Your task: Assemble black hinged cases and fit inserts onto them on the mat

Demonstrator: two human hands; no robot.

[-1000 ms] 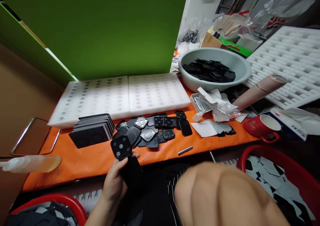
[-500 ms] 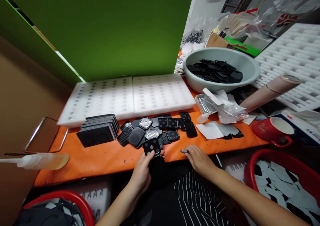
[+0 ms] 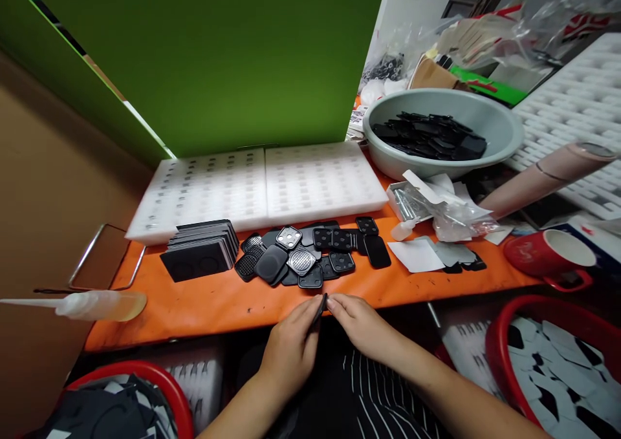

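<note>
My left hand grips a thin black piece, turned edge-on, at the front edge of the orange table. Against the piece's upper end press the closed fingers of my right hand; whatever is between them is hidden. Beyond my hands lies a pile of black square pieces, among them a ribbed one and a smooth one. A row of thin dark cards stands left of the pile.
White foam trays lie behind the pile. A grey basin of black pieces is at the back right. A red mug, white papers and a small bottle stand right; an oil bottle lies left. Red tubs flank below.
My right hand has moved left to meet my left hand, its small metal part now out of sight. The black piece has turned from face-up to edge-on. The view has shifted slightly.
</note>
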